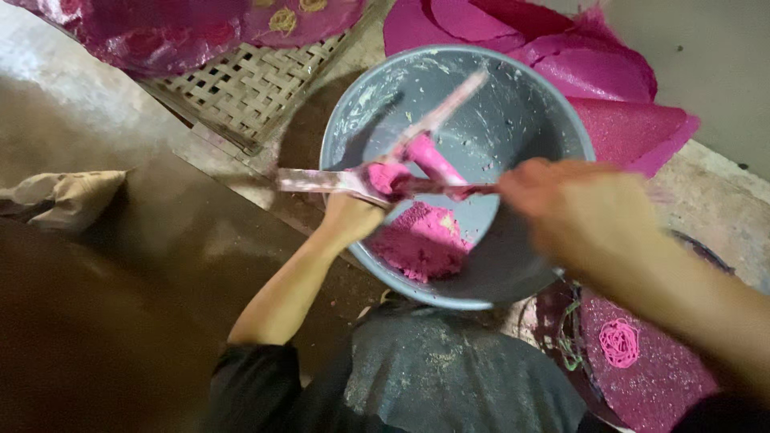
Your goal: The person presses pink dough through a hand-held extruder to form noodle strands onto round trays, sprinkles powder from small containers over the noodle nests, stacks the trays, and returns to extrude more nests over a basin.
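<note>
Over the near rim of the grey basin [345, 128] we hold two flat, paste-smeared blades crossed; our left hand [350, 216] is closed round the handle end of the long flat blade [321, 181], which juts out past the basin's left edge; our right hand [573, 210], blurred, is closed on a thin stick [449, 189] that lies across the blade; a pink lump [385, 176] clings where the two meet, just above our left hand. Pink paste [421, 240]: one small heap against the basin's near wall, directly below the blades; the rest of the basin shows only pale smears, so we judge it mostly emptied, with that last heap left. Pink round sheets [601, 72] lie past the far edge; a woven tray [249, 80] off the far-left.
</note>
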